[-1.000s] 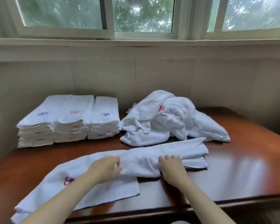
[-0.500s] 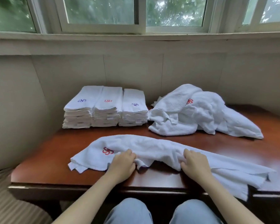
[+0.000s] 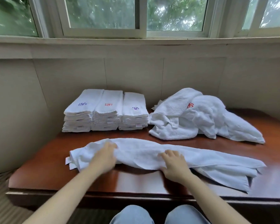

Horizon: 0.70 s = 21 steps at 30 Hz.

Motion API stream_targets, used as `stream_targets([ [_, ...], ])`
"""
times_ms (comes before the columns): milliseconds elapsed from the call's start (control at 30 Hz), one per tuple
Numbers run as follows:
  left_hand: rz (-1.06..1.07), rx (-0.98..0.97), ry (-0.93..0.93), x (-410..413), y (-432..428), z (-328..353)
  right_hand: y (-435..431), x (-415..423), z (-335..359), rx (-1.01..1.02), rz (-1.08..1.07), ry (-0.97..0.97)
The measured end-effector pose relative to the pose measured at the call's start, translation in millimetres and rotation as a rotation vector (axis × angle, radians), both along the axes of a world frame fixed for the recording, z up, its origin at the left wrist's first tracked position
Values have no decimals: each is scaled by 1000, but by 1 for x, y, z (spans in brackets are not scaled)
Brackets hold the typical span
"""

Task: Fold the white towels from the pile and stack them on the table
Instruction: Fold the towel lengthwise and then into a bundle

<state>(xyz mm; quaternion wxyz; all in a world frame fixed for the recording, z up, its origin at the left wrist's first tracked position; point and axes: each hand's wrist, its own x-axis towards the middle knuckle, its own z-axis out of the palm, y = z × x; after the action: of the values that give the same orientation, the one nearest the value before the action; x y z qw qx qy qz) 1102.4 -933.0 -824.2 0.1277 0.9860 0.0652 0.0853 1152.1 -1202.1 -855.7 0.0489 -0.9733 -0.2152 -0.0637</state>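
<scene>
Head view, looking down over a dark red-brown wooden surface [image 3: 52,172] set against a pale wall [image 3: 132,73], with a window [image 3: 103,13] above showing green leaves.

A long white towel [image 3: 144,153] lies across the front of the surface, bunched lengthwise into a loose, rumpled strip. Its left end shows small loose corners. Its right end spreads wider and reaches close to the front edge.

Both bare hands rest on top of this towel, well apart. The left hand [image 3: 106,156] is blurred; it lies palm down near the towel's left end, fingers stretched forward over the cloth, not curled round it. The right hand [image 3: 174,165] lies palm down near the towel's middle, fingers spread and pressing flat on the cloth, holding nothing in a grip.

At the back left, close to the wall, stand three neat stacks [image 3: 107,112] of folded white towels, side by side and touching. The top towels carry small stitched marks: blue, red, then purple.

Just right of the stacks sits the pile [image 3: 204,120] of unfolded white towels, heaped and crumpled, with one red stitched mark showing near its top.

At the bottom edge, the person's knees [image 3: 131,215] in light blue denim show below the surface.
</scene>
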Motion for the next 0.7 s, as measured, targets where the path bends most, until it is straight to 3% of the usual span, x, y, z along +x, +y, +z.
stream_targets([
  [67, -137, 8, 76, -2, -23, -27, -2, -1, -7, 20, -36, -103],
  [267, -97, 50, -28, 13, -27, -26, -38, -7, 0, -77, -73, -390],
  [367, -169, 104, -82, 21, -34, -10, -57, -1, 7, 0, -193, -395],
  [467, -183, -39, -260, 21, -46, 4, -69, 3, 20, 0, -292, -322],
  [567, -40, -207, -527, 21, -47, 20, -83, 15, 29, 139, -437, -66],
  [633, -38, -217, -621, 21, -50, 32, -92, 22, 30, 338, -389, 107],
  [700, -112, -206, -678, 22, -60, 42, -88, 21, 35, 346, -264, 159],
])
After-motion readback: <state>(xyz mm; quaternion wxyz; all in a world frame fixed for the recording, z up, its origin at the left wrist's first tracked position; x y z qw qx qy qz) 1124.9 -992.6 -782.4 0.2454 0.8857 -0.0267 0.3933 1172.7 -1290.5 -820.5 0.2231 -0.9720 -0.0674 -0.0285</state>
